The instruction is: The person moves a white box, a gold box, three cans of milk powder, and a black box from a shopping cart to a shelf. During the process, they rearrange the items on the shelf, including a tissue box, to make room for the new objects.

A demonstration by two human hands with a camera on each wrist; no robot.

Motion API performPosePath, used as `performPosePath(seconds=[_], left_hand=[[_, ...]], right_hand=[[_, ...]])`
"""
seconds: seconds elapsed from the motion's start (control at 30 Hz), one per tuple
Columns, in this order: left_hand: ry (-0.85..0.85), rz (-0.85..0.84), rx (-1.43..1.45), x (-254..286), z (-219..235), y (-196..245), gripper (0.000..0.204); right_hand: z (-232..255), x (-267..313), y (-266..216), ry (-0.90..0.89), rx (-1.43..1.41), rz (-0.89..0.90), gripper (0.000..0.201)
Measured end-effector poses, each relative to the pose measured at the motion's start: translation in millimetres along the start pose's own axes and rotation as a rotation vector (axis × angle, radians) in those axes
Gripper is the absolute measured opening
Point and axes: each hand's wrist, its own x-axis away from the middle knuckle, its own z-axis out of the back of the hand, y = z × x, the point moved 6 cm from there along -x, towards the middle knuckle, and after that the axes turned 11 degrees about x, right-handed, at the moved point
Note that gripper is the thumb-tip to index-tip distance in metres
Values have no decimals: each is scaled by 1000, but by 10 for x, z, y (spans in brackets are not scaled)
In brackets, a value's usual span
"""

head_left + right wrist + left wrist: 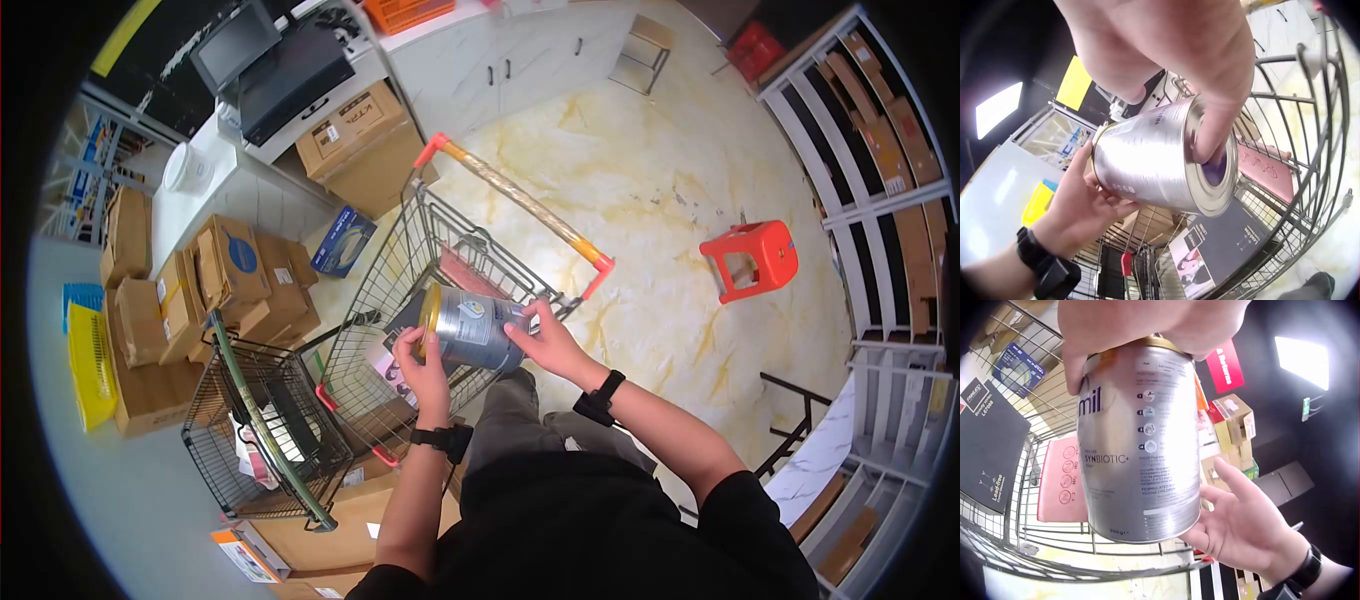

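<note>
A silver milk powder tin (476,332) with a gold rim is held on its side above a shopping cart, between both hands. At the gold end, my left hand (425,372) grips the tin, thumb and fingers around the edge. My right hand (556,348) holds the opposite end; in the right wrist view its fingers reach into the recessed base, beside a purple patch. Printed text and small round icons cover the tin's side (1141,450) in the left wrist view. Inside the cart below are a dark box (1225,234) with a picture panel and a pink box (1060,481).
The wire cart (345,300) has an orange-ended handle. A second, smaller cart (215,430) stands at left beside stacked cardboard boxes (150,330). A red stool (750,262) is on the floor at right, near shelving (845,215). A counter (500,80) runs along the back.
</note>
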Motion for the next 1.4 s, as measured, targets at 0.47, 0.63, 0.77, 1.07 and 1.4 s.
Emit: performPosePath(seconds=[0.47, 0.63, 0.77, 1.07, 1.4], left_hand=[[-884, -347, 355, 2704, -2914, 1659, 53], [-1100, 69, 608, 3919, -3932, 1781, 70], [-1554, 644, 653, 4645, -4625, 1098, 81], [-1903, 957, 165, 6431, -5981, 798, 71], [-2106, 436, 221, 7400, -8247, 1154, 85]], right_hand=[[2264, 3582, 954, 491, -523, 252, 95], [2707, 4625, 1702, 700, -567, 442, 88], [2972, 5287, 2099, 860, -601, 488, 82], [4085, 5951, 3223, 1398, -512, 27, 51], [6266, 6179, 4138, 1530, -658, 108, 64]])
